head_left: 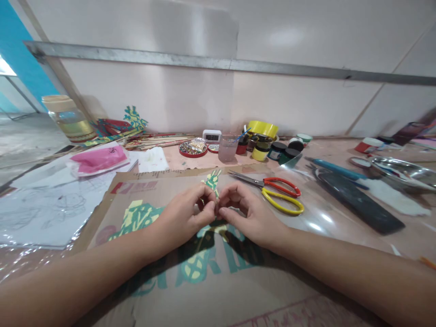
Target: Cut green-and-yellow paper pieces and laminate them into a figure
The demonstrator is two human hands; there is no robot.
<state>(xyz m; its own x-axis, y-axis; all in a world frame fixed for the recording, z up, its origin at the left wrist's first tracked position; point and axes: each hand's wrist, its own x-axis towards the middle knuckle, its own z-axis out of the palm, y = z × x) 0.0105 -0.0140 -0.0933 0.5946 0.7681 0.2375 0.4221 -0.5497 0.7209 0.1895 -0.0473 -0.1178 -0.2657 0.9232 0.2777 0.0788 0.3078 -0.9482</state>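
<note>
My left hand [185, 211] and my right hand [252, 213] meet over the middle of a cardboard sheet [238, 290], fingertips pinched together. Whatever is between the fingertips is small and hidden by them. Just beyond the fingers shows a small green-and-yellow patterned cut-out [213, 180]; I cannot tell if it is held or lying down. A larger green-and-yellow cut-out [141, 215] lies beside my left wrist. Under my hands is another patterned piece [194, 268], partly in shadow. Scissors [269, 184] with one red and one yellow handle lie open beyond my right hand.
Sketched paper sheets [44, 213] and a pink packet [98, 160] lie at the left, near a glass jar [70, 120]. Along the wall stand a red-rimmed dish of beads [192, 148], a cup of cloudy water [227, 149] and paint pots [260, 152]. A black case [357, 200] lies right.
</note>
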